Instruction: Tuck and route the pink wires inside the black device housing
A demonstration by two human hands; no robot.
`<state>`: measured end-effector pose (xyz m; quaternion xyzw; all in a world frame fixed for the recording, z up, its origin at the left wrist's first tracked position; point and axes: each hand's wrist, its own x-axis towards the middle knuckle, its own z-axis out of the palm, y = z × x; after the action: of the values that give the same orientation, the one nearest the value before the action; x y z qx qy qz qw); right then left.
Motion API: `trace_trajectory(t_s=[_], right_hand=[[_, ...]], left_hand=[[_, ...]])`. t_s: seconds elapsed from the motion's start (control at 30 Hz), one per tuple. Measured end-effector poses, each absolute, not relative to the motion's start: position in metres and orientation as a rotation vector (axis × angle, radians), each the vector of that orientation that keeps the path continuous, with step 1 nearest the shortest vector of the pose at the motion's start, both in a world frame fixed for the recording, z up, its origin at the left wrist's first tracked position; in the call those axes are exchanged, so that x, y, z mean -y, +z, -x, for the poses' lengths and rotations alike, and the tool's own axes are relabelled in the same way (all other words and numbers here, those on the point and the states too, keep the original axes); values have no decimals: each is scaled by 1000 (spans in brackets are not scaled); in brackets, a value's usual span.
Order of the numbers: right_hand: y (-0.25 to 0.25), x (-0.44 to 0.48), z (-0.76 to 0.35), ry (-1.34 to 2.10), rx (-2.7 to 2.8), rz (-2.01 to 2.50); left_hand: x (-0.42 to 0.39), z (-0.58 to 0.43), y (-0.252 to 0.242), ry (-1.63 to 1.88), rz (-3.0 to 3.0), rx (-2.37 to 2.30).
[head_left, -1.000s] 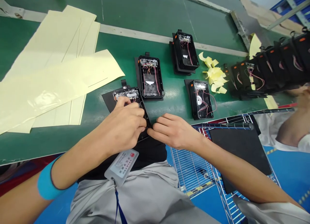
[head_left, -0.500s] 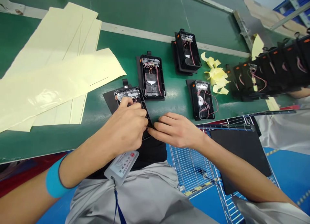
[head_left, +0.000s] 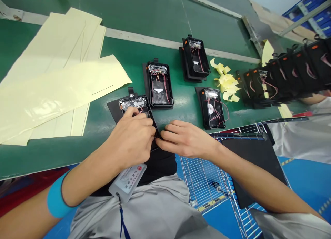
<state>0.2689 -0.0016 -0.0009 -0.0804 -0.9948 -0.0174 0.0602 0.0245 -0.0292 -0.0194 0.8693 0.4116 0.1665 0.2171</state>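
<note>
A black plastic housing (head_left: 134,101) with a circuit board and thin wires inside lies tilted at the table's near edge. My left hand (head_left: 134,135) reaches over it, fingers curled down into the case near the wires; what the fingertips pinch is hidden. At the lower right corner of the same housing, my right hand (head_left: 181,138) has its fingers bent together against the edge, and anything between them cannot be seen. Just beyond stands a second open housing (head_left: 159,85) with red wires and a white half-round patch.
Two more open housings, one at the back (head_left: 196,56) and one at the right (head_left: 214,108), flank curled yellow scraps (head_left: 227,81). Yellow sheets (head_left: 59,83) cover the left. A row of black cases (head_left: 287,73) and a wire rack (head_left: 201,180) are at the right, near another person's sleeve (head_left: 300,132).
The view has shifted slightly, so the table's things sit a little further left. Both hands keep nearly the same place on the housing.
</note>
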Motion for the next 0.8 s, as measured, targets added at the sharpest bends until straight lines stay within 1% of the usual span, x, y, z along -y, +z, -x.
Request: trace_trajectory(t_s=[0.53,0.7,0.73,0.8], right_hand=[[0,-1,-267,9,3078,304],[-8,3,-279,442,2825,578],[-9,4,-281,499,2784,610],[-9,8,-283,505,2778,615]], left_hand=[[28,-25,-20,506,-2454,-1129],[28,-25,-20,525,-2443,-1126],[28,-25,-20,519,-2438,-1123],[28,-25,-19,497,-2432,-1118]])
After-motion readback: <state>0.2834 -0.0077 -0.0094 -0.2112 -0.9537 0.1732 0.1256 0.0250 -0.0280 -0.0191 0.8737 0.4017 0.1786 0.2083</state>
